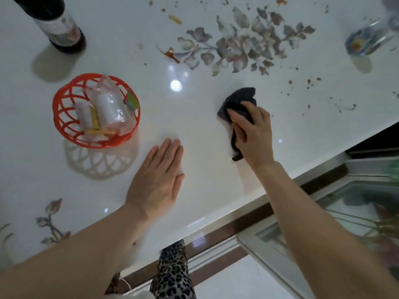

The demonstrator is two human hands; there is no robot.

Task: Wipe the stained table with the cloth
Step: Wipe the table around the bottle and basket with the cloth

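A dark bottle (58, 24) is standing at the far left of the glossy white table (194, 117), and nearer, an orange basket (95, 110) is holding plastic-wrapped packets (105, 111). Just right of the basket, the left hand (157, 182) is lying flat on the bare tabletop, palm down, fingers straight and pressed together. Further right, the right hand (253, 134) is gripping a bunched dark cloth (236, 104) against the surface, fingers curled over it. Reddish-brown stains (311, 82) are speckling the table beyond the cloth, to the right of a printed flower pattern (239, 44). A clear glass (369, 38) is sitting at the far right.
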